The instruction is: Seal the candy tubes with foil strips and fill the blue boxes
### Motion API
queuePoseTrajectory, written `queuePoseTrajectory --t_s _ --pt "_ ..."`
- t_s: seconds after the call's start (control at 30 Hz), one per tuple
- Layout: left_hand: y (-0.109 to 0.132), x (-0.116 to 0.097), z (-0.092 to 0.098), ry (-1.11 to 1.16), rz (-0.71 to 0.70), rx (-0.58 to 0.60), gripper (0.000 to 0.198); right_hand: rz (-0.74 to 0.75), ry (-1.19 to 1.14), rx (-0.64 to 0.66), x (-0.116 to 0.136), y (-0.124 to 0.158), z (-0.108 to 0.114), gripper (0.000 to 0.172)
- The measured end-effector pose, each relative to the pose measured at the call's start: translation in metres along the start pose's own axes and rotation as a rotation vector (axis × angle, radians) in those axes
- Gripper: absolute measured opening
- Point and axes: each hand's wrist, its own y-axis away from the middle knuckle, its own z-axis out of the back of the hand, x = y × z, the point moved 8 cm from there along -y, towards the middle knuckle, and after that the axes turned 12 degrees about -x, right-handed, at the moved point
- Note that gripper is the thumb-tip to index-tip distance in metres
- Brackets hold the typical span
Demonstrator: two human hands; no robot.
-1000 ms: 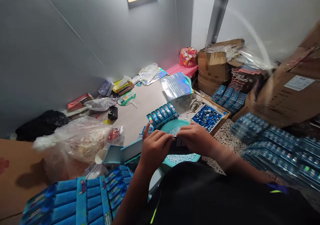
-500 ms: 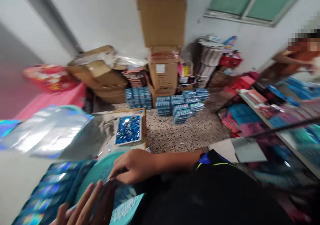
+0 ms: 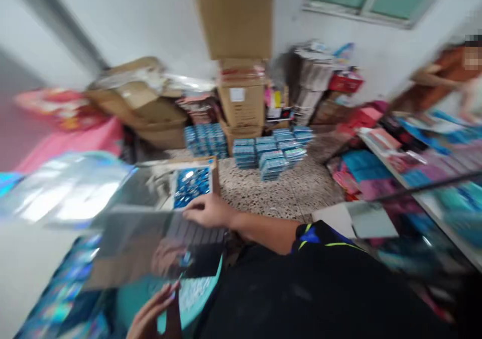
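Observation:
My right hand point(image 3: 210, 211) grips the far edge of a clear, shiny plastic sheet point(image 3: 158, 248) with ribbed pockets, held flat and low in front of me. My left hand point(image 3: 153, 312) is at the bottom edge of the view, its fingers touching the sheet's near edge; blur hides whether they pinch it. Under the sheet sits a teal basin point(image 3: 190, 299) with small pale pieces in it. A shallow box of blue shiny pieces point(image 3: 192, 186) lies just beyond my right hand.
Holographic sheets point(image 3: 64, 188) lie at left, blue packs point(image 3: 56, 304) at lower left. Stacks of blue packs point(image 3: 263, 150) and cardboard boxes point(image 3: 241, 103) stand on the speckled floor. A cluttered table point(image 3: 414, 178) runs along the right, with another person point(image 3: 440, 75) behind it.
The view swung right from the corner table to the room. My right hand lifted the clear sheet up from the basin, and my left hand dropped to its near edge.

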Motion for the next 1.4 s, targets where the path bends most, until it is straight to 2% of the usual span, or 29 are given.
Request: queuePoseTrajectory --t_s 0.07,0.1,0.13,0.23,0.33,0.43,0.5,0.57,0.63,0.67,0.73,0.77,0.87,1.0,1.13,1.23,1.3,1.4 --pt "0.020 0.010 0.045 -0.097 0.400 -0.278 0.014 -0.030 0.126 0.062 -0.017 -0.003 -0.025 0.010" --pt "0.032 0.012 0.062 -0.079 0.561 -0.373 0.023 -0.017 0.156 0.136 -0.025 -0.003 -0.043 0.013" --pt "0.043 0.010 0.079 -0.044 0.662 -0.469 0.029 0.003 0.192 0.205 -0.033 -0.001 -0.061 0.017" --pt "0.071 -0.001 0.128 -0.044 0.809 -0.663 0.036 0.102 0.318 0.380 -0.057 0.012 -0.110 0.023" --pt "0.107 -0.022 0.171 -0.121 0.874 -0.821 0.035 0.254 0.386 0.489 -0.068 0.032 -0.145 0.035" --pt "0.147 -0.045 0.186 -0.129 0.900 -0.948 0.041 0.500 0.381 0.520 -0.052 0.061 -0.173 0.043" --pt "0.169 -0.056 0.186 -0.105 0.911 -1.007 0.053 0.667 0.246 0.674 -0.026 0.100 -0.197 0.043" --pt "0.188 -0.065 0.185 -0.092 0.940 -1.060 0.069 0.707 0.047 1.023 0.001 0.158 -0.220 0.045" --pt "0.204 -0.072 0.186 -0.089 0.972 -1.109 0.080 0.638 -0.099 1.413 0.026 0.222 -0.232 0.050" --pt "0.211 -0.076 0.188 -0.083 0.982 -1.130 0.084 0.608 -0.135 1.561 0.038 0.251 -0.235 0.052" --pt "0.224 -0.082 0.192 -0.064 0.987 -1.165 0.090 0.564 -0.182 1.756 0.055 0.298 -0.237 0.050" --pt "0.230 -0.085 0.194 -0.054 0.985 -1.174 0.090 0.535 -0.197 1.808 0.060 0.315 -0.239 0.046" --pt "0.245 -0.091 0.198 -0.030 0.981 -1.170 0.076 0.392 -0.204 1.827 0.060 0.342 -0.249 0.036" --pt "0.258 -0.097 0.198 -0.002 0.999 -1.174 0.064 0.199 -0.164 1.743 0.044 0.352 -0.257 0.035" --pt "0.264 -0.093 0.196 0.086 1.034 -1.180 0.069 -0.038 -0.219 1.598 0.037 0.347 -0.260 0.030" --pt "0.267 -0.082 0.189 0.093 1.137 -1.097 0.070 -0.192 -0.273 1.478 0.033 0.339 -0.261 0.028" --pt "0.269 -0.074 0.182 0.117 1.200 -1.039 0.057 -0.253 -0.288 1.443 0.030 0.336 -0.262 0.028" --pt "0.268 -0.070 0.177 0.134 1.211 -1.024 0.036 -0.318 -0.289 1.428 0.025 0.334 -0.261 0.029"
